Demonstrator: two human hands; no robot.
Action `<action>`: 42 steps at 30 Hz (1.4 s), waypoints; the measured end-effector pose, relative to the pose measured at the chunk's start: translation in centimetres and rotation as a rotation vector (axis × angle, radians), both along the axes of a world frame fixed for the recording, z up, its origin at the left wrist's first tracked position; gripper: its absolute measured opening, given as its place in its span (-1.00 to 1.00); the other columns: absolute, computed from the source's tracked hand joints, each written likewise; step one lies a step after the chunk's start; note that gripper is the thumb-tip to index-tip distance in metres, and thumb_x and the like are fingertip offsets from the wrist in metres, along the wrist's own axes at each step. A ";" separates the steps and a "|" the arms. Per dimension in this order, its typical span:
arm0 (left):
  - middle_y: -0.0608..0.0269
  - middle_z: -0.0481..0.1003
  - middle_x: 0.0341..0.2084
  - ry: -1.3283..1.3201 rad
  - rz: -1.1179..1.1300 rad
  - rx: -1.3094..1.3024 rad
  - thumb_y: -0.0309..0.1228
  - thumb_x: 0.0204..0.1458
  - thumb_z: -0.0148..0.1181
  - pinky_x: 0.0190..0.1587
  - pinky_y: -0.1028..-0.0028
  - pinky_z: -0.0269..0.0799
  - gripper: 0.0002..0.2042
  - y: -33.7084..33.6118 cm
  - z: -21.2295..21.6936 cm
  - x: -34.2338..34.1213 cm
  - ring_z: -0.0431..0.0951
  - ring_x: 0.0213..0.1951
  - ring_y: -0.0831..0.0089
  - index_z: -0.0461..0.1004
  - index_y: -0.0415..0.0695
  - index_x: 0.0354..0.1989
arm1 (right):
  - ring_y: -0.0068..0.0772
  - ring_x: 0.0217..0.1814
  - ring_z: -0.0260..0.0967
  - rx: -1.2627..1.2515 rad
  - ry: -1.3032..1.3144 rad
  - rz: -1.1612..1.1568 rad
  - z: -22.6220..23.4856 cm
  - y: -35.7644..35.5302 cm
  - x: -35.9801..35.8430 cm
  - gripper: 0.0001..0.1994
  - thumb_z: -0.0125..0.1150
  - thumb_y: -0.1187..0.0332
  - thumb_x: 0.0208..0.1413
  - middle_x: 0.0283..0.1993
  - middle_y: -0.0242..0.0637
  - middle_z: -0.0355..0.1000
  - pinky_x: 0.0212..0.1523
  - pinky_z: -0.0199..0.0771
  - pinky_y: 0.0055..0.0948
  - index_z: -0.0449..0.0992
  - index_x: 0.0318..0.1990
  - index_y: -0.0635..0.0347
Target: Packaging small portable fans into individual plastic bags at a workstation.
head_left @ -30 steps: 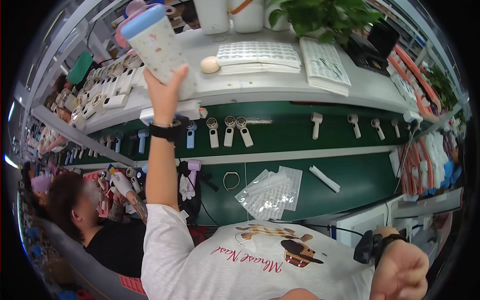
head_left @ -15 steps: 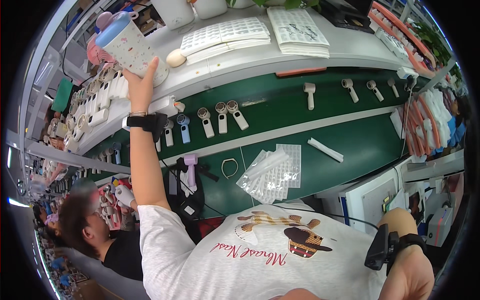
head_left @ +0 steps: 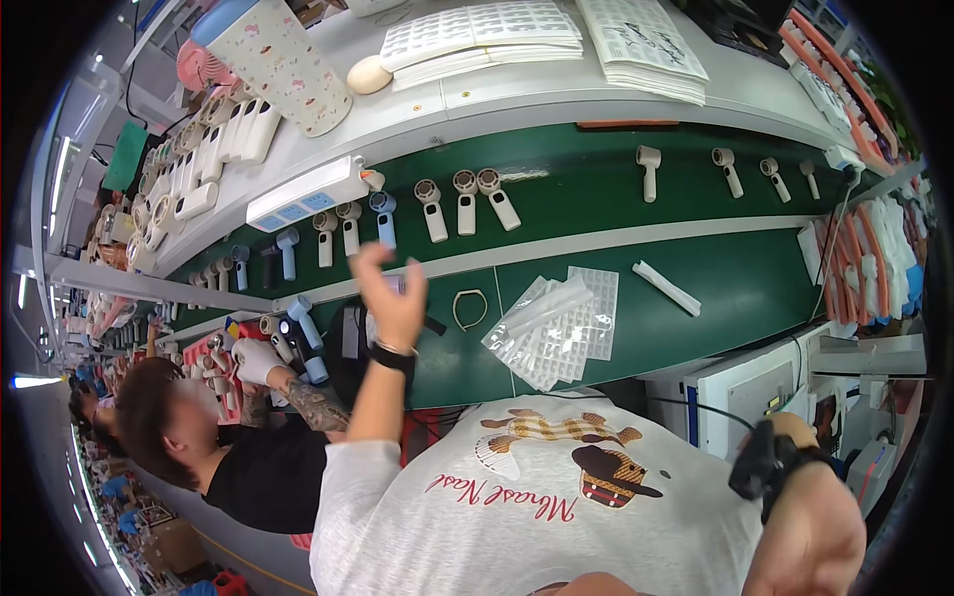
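Note:
My left hand (head_left: pixel 391 298) hangs in the air over the green bench, fingers apart and curled a little, holding nothing. Behind it, mostly hidden, is a purple handheld fan (head_left: pixel 396 282), beside a black bag-like bundle (head_left: pixel 348 343). A pale wristband loop (head_left: pixel 470 310) lies to the hand's right. On the shelf stands a tall white patterned tumbler (head_left: pixel 283 70) with a blue lid, apart from the hand. My right hand (head_left: pixel 813 531) is at the lower right edge, near a black strapped-on device (head_left: pixel 760 462); its fingers are out of sight.
Clear plastic trays or sheets (head_left: pixel 556 333) and a rolled white wrapper (head_left: pixel 667 288) lie on the bench. Handheld fans (head_left: pixel 466 204) line the green back panel, beneath a white power strip (head_left: pixel 308 194). Paper stacks (head_left: pixel 487 45) rest on the shelf. A co-worker (head_left: pixel 263 477) sits at left.
My left hand has let go of the tumbler and come down and right over the bench. The tumbler remains on the shelf. My right hand stays near the lower right edge.

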State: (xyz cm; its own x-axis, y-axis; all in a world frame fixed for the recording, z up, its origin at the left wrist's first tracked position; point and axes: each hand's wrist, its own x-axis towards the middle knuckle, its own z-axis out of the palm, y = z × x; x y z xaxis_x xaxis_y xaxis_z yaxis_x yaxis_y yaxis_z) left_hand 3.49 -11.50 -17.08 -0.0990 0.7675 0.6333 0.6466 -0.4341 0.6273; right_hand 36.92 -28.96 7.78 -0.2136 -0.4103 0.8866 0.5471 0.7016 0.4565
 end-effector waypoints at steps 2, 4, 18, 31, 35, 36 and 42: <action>0.14 0.35 -0.25 0.000 -0.207 -0.418 -0.45 -0.13 0.25 -0.08 0.40 0.28 -0.63 -2.3 -7.5 3.7 0.36 -0.16 0.32 0.35 -0.23 -0.12 | -0.45 -0.45 0.25 -0.042 -0.010 0.146 -2.4 1.3 1.0 -0.68 -0.11 -0.03 0.21 -0.32 -0.41 0.28 -0.49 0.26 -0.39 0.30 -0.23 0.02; 0.12 0.36 -0.19 0.080 -0.314 -0.538 -0.27 -0.14 0.28 -0.09 0.31 0.27 -0.56 -5.2 -12.7 5.2 0.38 -0.11 0.21 0.36 -0.17 -0.07 | -0.41 -0.53 0.30 -0.639 0.074 0.053 -7.3 4.0 0.6 -0.73 0.33 0.22 -0.17 -0.58 -0.39 0.30 -0.52 0.28 -0.43 0.36 -0.55 0.15; 0.23 0.38 -0.16 0.470 0.063 -0.752 -0.13 -0.08 0.24 -0.11 0.13 0.22 -0.64 -4.6 -21.8 3.4 0.38 -0.07 0.22 0.40 -0.03 -0.16 | -0.23 -0.43 0.44 -1.828 -0.080 0.062 -30.9 5.0 -6.5 -0.93 0.20 0.47 -0.05 -0.45 -0.24 0.49 -0.40 0.41 -0.35 0.53 -0.36 0.17; 0.12 0.49 -0.42 0.120 -0.147 0.233 -0.60 -0.18 0.26 -0.27 0.31 0.38 -0.87 -0.6 4.6 2.2 0.48 -0.32 0.15 0.46 -0.23 -0.41 | -0.20 -0.44 0.44 -1.822 -0.214 -0.070 -32.0 4.8 -5.2 -0.92 0.17 0.41 -0.03 -0.45 -0.25 0.49 -0.38 0.41 -0.30 0.52 -0.36 0.14; 0.16 0.48 -0.38 0.261 -0.100 0.419 -0.57 -0.19 0.26 -0.21 0.30 0.40 -0.86 2.6 11.7 1.8 0.50 -0.24 0.15 0.47 -0.20 -0.40 | -0.18 -0.41 0.45 -1.797 -0.257 -0.045 -32.7 4.5 -4.4 -0.92 0.16 0.41 -0.04 -0.45 -0.25 0.49 -0.36 0.42 -0.28 0.52 -0.37 0.13; 0.20 0.48 -0.37 0.330 -0.106 0.472 -0.54 -0.20 0.28 -0.21 0.31 0.41 -0.85 3.6 12.9 2.0 0.51 -0.21 0.18 0.49 -0.17 -0.40 | -0.18 -0.41 0.45 -1.791 -0.253 -0.045 -32.8 4.4 -4.1 -0.92 0.16 0.41 -0.04 -0.45 -0.25 0.49 -0.36 0.42 -0.28 0.52 -0.37 0.13; 0.19 0.48 -0.29 0.505 -0.370 0.415 -0.54 -0.11 0.23 -0.13 0.30 0.40 -0.86 9.1 16.5 4.6 0.49 -0.18 0.17 0.46 -0.20 -0.34 | -0.22 -0.43 0.45 -1.751 -0.251 -0.110 -33.6 3.4 -2.2 -0.93 0.16 0.38 -0.02 -0.46 -0.30 0.49 -0.34 0.39 -0.29 0.52 -0.37 0.09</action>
